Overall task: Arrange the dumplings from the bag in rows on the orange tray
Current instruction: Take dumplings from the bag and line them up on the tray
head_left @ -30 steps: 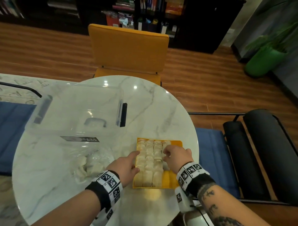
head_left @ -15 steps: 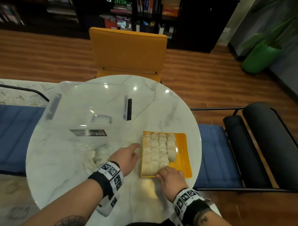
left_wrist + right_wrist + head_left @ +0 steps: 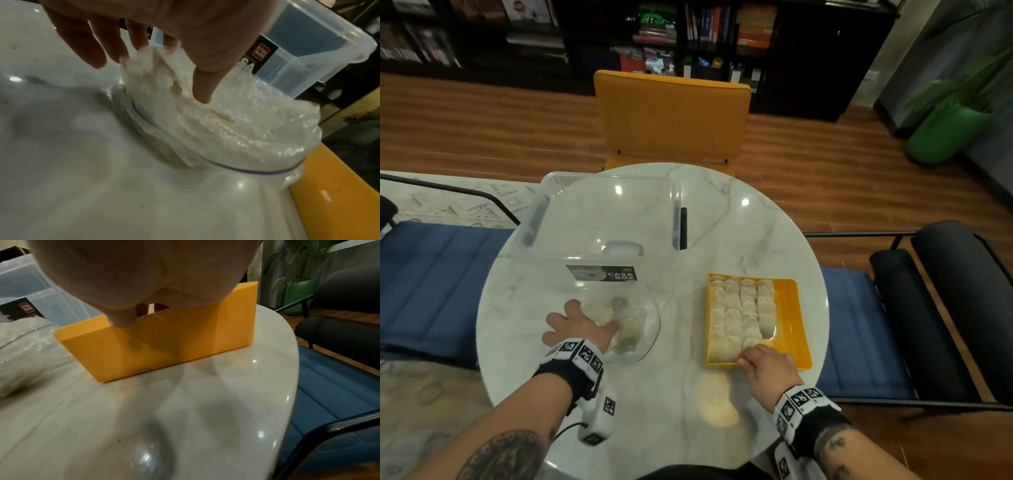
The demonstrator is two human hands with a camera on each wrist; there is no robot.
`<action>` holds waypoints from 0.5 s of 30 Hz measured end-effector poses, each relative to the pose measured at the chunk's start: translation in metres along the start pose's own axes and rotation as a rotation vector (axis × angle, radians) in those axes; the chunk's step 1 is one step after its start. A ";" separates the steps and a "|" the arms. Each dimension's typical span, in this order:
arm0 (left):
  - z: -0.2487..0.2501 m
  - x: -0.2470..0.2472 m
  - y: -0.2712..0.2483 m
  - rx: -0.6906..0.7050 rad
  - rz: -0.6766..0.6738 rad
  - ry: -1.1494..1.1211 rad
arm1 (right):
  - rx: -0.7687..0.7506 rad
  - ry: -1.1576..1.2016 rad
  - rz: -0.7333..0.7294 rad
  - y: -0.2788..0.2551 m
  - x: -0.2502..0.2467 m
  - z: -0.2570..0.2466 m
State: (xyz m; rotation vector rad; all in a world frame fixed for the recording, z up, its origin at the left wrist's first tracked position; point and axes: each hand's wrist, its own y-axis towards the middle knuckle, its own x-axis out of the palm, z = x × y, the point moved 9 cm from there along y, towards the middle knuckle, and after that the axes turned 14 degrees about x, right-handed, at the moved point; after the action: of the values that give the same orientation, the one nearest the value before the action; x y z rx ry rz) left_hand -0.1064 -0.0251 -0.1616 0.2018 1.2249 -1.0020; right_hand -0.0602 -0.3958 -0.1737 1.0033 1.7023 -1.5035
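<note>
Dumplings (image 3: 741, 313) lie in four close rows along the left part of the orange tray (image 3: 792, 329), which sits flat on the round marble surface (image 3: 726, 222); the tray's right strip shows bare orange. At the tray's near rim rests the right hand (image 3: 768, 371), its fingertips on the edge beside the nearest dumpling of the third row. From the right wrist view the thumb lies against the outer wall of the tray (image 3: 164, 344) and the fingers reach over the rim, but whether this grip pinches the wall or merely rests there cannot be told, since the palm hides the fingertips. Well apart from it, on the other side of the surface, the left hand (image 3: 577, 327) is spread out, fingers straight, reaching into the mouth of the clear plastic bag (image 3: 635, 322). In the left wrist view the hand (image 3: 164, 32) has its fingers (image 3: 202, 84) pointing down into the frosted bag (image 3: 236, 129), touching pale dumplings inside; that grip is released, closing on nothing. The bag's blue-lined opening curls just beside the tray's near left corner. Beyond the left hand stands a clear storage box (image 3: 606, 219) with a dark label, and past the surface an orange chair (image 3: 671, 116).
</note>
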 end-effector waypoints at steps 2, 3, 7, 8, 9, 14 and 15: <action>0.002 0.003 0.003 -0.003 -0.006 -0.036 | 0.004 0.001 -0.001 0.001 0.001 0.000; 0.004 0.004 0.005 0.007 -0.008 -0.107 | 0.006 0.006 -0.001 0.001 0.001 0.001; 0.019 -0.005 0.007 0.103 0.064 -0.339 | 0.007 0.013 0.008 0.002 0.001 0.001; 0.022 -0.007 0.006 0.135 0.070 -0.361 | 0.008 0.009 0.009 0.002 0.001 0.001; 0.025 -0.007 0.005 0.169 0.058 -0.374 | 0.008 0.006 0.010 0.002 0.002 0.001; 0.030 -0.003 0.001 0.329 0.032 -0.360 | 0.007 0.005 0.011 0.003 0.003 0.002; 0.033 -0.003 -0.001 0.357 0.036 -0.324 | 0.005 0.007 0.011 0.003 0.003 0.002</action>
State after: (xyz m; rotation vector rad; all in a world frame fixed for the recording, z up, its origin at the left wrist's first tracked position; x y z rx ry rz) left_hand -0.0848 -0.0445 -0.1467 0.3249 0.7417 -1.1675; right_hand -0.0594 -0.3975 -0.1784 1.0200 1.6958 -1.4988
